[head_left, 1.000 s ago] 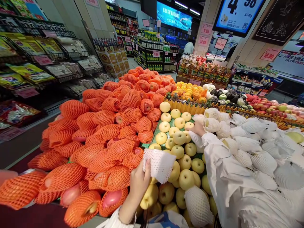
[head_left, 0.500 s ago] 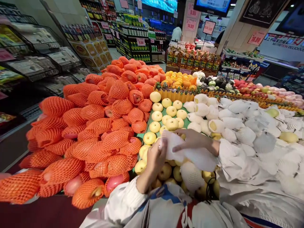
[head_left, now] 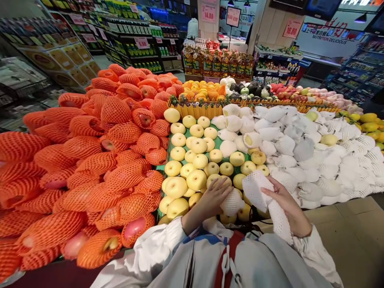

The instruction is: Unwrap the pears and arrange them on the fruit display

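Observation:
My left hand (head_left: 212, 197) reaches low over the pale yellow round pears (head_left: 196, 180), its fingers stretched out and holding nothing that I can see. Its fingertips lie beside a pear in a white foam net (head_left: 233, 203), possibly touching it. To the right, my right hand (head_left: 285, 204) pinches white foam net sleeves (head_left: 257, 190) between thumb and fingers. One part flares out to the left, and another long part hangs down below the palm. The bare pears stand in rows on a green mat (head_left: 222, 159).
Fruit in orange foam nets (head_left: 99, 168) is heaped on the left. White-netted fruit (head_left: 318, 160) fills the right side. A yellow picket-style divider (head_left: 196, 111) runs behind the pears, with oranges (head_left: 204, 90) beyond. A black cord (head_left: 258, 219) lies near my waist.
My hands have moved apart: the right one has gone right with the foam sleeves, and the left has come off them and down over the pears. The view has turned right.

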Available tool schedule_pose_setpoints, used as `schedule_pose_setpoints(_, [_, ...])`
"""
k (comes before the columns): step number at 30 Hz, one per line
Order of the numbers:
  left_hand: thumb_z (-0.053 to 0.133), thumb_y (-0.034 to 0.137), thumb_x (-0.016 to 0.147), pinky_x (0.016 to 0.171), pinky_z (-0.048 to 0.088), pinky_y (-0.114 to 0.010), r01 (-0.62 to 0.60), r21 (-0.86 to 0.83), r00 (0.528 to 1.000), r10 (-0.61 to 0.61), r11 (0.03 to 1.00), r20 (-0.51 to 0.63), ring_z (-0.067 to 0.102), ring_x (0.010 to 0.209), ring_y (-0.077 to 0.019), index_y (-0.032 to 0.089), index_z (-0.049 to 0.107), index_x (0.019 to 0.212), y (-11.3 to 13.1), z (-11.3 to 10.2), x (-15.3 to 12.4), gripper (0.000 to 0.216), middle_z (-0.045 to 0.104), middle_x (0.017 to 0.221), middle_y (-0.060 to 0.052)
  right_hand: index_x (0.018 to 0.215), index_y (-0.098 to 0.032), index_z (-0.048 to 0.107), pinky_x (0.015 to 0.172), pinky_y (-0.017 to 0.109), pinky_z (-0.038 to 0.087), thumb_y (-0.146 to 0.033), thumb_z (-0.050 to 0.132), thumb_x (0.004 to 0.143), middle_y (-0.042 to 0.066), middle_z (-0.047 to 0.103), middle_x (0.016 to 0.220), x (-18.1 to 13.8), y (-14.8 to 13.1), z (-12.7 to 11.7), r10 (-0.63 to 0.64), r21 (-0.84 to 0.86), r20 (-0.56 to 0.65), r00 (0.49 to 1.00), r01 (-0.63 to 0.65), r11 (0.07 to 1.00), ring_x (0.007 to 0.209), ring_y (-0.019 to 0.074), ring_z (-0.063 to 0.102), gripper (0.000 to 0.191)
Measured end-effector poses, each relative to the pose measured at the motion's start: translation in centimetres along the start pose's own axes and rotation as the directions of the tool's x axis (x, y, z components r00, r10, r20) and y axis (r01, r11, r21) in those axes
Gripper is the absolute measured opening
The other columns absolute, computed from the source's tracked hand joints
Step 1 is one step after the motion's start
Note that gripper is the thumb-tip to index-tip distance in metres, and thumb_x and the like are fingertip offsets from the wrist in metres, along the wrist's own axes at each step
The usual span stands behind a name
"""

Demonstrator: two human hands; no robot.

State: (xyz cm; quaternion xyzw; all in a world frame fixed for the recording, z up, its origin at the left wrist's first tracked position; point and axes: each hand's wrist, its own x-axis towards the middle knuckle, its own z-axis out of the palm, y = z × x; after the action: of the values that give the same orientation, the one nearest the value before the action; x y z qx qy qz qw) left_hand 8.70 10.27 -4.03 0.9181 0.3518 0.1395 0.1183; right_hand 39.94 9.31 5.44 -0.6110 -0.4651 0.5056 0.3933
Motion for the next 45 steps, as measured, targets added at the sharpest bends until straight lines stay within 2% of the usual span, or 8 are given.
schedule_pose_setpoints(5, [0.088,0.036,0.067,0.138,0.020,-0.061,0.023,0.003,0.999,-0.023,1.000,-0.026,0.058,0.142,-0.0418,0.008,0.060,0.147,0.3,1.0,1.0,0.089,0.068,0.144,-0.022,0.143,-0.032,0.075,0.130,0.047,0.039,-0.055,0.074,0.088,0.004,0.062,0.161,-1.6,3.3,-0.6,-0.192,-0.049,-0.288,0.938,0.185,0.981,0.155,0.0296,0.052,0.059])
schedule_pose_setpoints(12, [0.100,0.053,0.060,0.133,0.033,-0.066,0.032,0.062,0.978,-0.019,0.998,-0.209,0.065,0.133,-0.0434,0.012,0.062,0.130,1.0,2.9,1.0,0.090,0.070,0.136,-0.023,0.118,-0.021,0.081,0.101,0.045,0.057,-0.045,0.063,0.093,0.012,0.081,0.123,-1.8,5.8,1.8,-0.123,-0.492,0.215,0.969,0.216,0.843,0.115,0.0340,0.075,0.039])
schedule_pose_setpoints(17, [0.096,0.049,0.070,0.130,0.040,-0.064,-0.066,0.065,0.957,0.081,0.996,-0.278,0.072,0.124,-0.0390,0.015,0.058,0.133,1.3,4.0,0.7,0.081,0.073,0.132,-0.021,0.106,-0.021,0.078,0.092,0.041,0.054,-0.035,0.053,0.094,0.012,0.082,0.112,-1.9,7.9,3.8,-0.123,-0.597,0.116,0.986,0.168,0.784,0.107,0.0319,0.076,0.030])
schedule_pose_setpoints(22, [0.089,0.052,0.079,0.119,0.051,-0.062,-0.123,0.036,0.859,0.124,0.992,-0.497,0.075,0.119,-0.0387,0.016,0.055,0.129,1.6,4.6,1.0,0.071,0.074,0.132,-0.023,0.058,-0.025,0.053,0.071,0.040,0.046,-0.070,0.054,0.098,0.011,0.067,0.066,-2.4,8.9,2.1,-0.121,-0.709,-0.099,0.988,0.015,0.705,0.070,0.0300,0.066,0.060])
schedule_pose_setpoints(29, [0.091,0.049,0.078,0.087,0.065,-0.046,-0.226,-0.124,0.808,0.115,0.966,-0.578,0.078,0.115,-0.0367,0.020,0.045,0.137,0.6,5.0,1.6,0.080,0.072,0.136,-0.024,0.112,-0.024,0.078,0.099,0.042,0.057,-0.048,0.069,0.083,0.010,0.081,0.119,-2.2,11.4,5.3,-0.285,-0.188,-0.115,0.952,0.261,0.947,0.111,0.0293,0.074,0.039])
schedule_pose_setpoints(36, [0.098,0.038,0.053,0.095,0.065,-0.050,-0.012,-0.407,0.903,-0.165,0.913,-0.396,0.077,0.116,-0.0375,0.021,0.050,0.144,0.0,4.1,2.1,0.103,0.074,0.135,-0.016,0.095,-0.022,0.077,0.086,0.037,0.059,-0.054,0.077,0.086,0.009,0.079,0.100,-3.3,10.5,6.6,-0.300,-0.069,-0.286,0.910,0.293,0.954,0.098,0.0270,0.072,0.033])
schedule_pose_setpoints(41, [0.095,0.030,0.053,0.107,0.063,-0.054,0.005,-0.532,0.919,-0.213,0.847,-0.331,0.074,0.126,-0.0389,0.021,0.059,0.142,-0.4,2.9,3.6,0.097,0.073,0.143,-0.015,0.122,-0.023,0.076,0.110,0.045,0.056,-0.060,0.070,0.094,0.013,0.075,0.131,-2.1,9.8,6.2,-0.249,0.026,-0.257,0.934,0.264,0.964,0.122,0.0294,0.069,0.047])
schedule_pose_setpoints(45, [0.099,0.038,0.065,0.113,0.060,-0.055,-0.092,-0.605,0.922,-0.162,0.791,-0.351,0.073,0.132,-0.0391,0.021,0.066,0.145,-1.4,1.7,4.8,0.088,0.073,0.146,-0.017,0.125,-0.025,0.074,0.120,0.055,0.050,-0.056,0.080,0.074,0.015,0.072,0.138,0.3,11.0,6.3,-0.170,0.033,-0.166,0.971,0.178,0.983,0.132,0.0342,0.065,0.060])
